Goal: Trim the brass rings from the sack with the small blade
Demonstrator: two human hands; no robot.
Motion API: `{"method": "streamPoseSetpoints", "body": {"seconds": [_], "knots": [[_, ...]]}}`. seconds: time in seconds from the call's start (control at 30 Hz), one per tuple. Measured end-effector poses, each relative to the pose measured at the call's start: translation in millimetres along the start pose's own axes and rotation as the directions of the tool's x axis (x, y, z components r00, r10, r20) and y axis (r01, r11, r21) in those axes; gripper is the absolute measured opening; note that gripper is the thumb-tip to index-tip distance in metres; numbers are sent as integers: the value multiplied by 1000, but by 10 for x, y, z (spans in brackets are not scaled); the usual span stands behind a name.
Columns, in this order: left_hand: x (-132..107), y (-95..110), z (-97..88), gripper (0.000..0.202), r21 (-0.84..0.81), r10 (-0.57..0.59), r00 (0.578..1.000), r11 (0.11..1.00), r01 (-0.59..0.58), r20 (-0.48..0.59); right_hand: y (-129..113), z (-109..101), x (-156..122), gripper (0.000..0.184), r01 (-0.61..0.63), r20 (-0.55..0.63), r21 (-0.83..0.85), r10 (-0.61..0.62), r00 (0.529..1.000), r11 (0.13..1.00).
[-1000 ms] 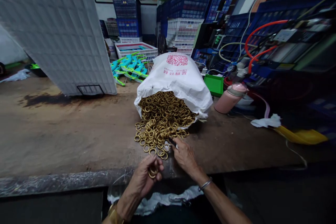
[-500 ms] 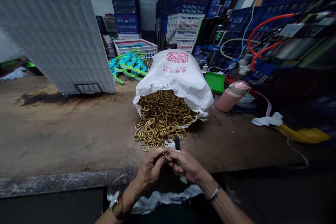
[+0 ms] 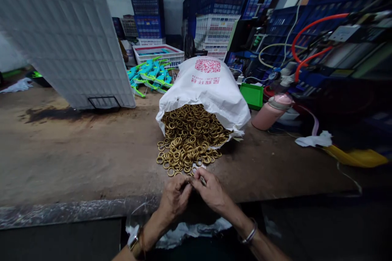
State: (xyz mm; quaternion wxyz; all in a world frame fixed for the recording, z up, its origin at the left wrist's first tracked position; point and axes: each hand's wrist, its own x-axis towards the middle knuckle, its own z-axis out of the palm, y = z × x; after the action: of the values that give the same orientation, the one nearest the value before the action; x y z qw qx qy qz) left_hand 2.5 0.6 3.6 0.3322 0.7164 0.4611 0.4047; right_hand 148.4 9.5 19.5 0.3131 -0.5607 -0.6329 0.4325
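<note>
Over the table's front edge, my two hands meet at the fingertips. My left hand [image 3: 175, 195] is closed in a pinch; the small thing between its fingers is hidden. My right hand [image 3: 212, 193] is closed too, its thumb and forefinger against the left fingertips. A narrow grey edge of a thin tool [image 3: 202, 180] shows between its fingers; the rest is covered. Just beyond the hands, a heap of brass-coloured rings [image 3: 186, 153] spills from the mouth of a white sack [image 3: 205, 87] with red print, lying on its side.
Left of the sack stands a tall pale ribbed panel [image 3: 79, 40]. Turquoise-and-green plastic bows [image 3: 151, 75] lie behind it. On the right are a green tray [image 3: 251, 96], a pink bottle [image 3: 272, 112] and a yellow item [image 3: 357, 157]. Stacked crates [image 3: 217, 28] fill the back.
My right hand has turned and moved its fingertips up against the left ones. The tool's dark end and pale lower part, and the ring between the hands, no longer show. My left hand has barely moved.
</note>
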Motion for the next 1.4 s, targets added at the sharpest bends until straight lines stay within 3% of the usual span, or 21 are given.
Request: {"method": "streamPoseSetpoints", "body": {"seconds": [0.13, 0.3, 0.4, 0.47, 0.57, 0.7, 0.77, 0.97, 1.1, 1.2, 1.3, 1.4], "knots": [[7, 91, -26, 17, -279, -200, 978, 938, 207, 55, 19, 46, 8, 29, -70, 29, 36, 69, 997, 997], [-19, 142, -11, 22, -565, -374, 903, 706, 426, 214, 30, 80, 8, 28, -117, 65, 123, 110, 992, 985], [-37, 157, 13, 28, -682, -398, 856, 526, 508, 331, 43, 91, 7, 26, -110, 59, 173, 102, 993, 979], [-45, 169, 19, 32, -719, -380, 851, 466, 515, 363, 57, 89, 12, 24, -119, 72, 205, 106, 992, 972], [-52, 171, 17, 33, -731, -378, 852, 452, 511, 362, 75, 66, 14, 24, -118, 40, 169, 113, 993, 978], [-57, 133, 16, 30, -702, -421, 849, 496, 511, 319, 114, 31, -34, 18, 6, -32, -127, -11, 999, 992], [-61, 113, 20, 28, -687, -425, 852, 520, 507, 306, 144, 29, -71, 12, 78, 15, -271, -77, 997, 959], [-81, 76, 42, 29, -687, -388, 875, 552, 473, 290, 146, 56, -132, 34, 157, 135, -510, -102, 986, 845], [-91, 65, 48, 29, -671, -358, 904, 613, 417, 235, 78, 50, -135, 34, 143, 176, -590, -47, 983, 795], [-120, 142, -2, 30, -637, -368, 895, 633, 440, 252, 95, 2, -100, 33, 95, 153, -659, 10, 988, 746], [-153, 266, -95, 29, -644, -378, 863, 576, 503, 336, 177, -96, -30, 28, -41, 17, -711, 75, 997, 702], [-146, 315, -168, 29, -731, -384, 849, 447, 515, 363, 248, -171, 51, 23, -113, -99, -671, 63, 993, 733]]}}
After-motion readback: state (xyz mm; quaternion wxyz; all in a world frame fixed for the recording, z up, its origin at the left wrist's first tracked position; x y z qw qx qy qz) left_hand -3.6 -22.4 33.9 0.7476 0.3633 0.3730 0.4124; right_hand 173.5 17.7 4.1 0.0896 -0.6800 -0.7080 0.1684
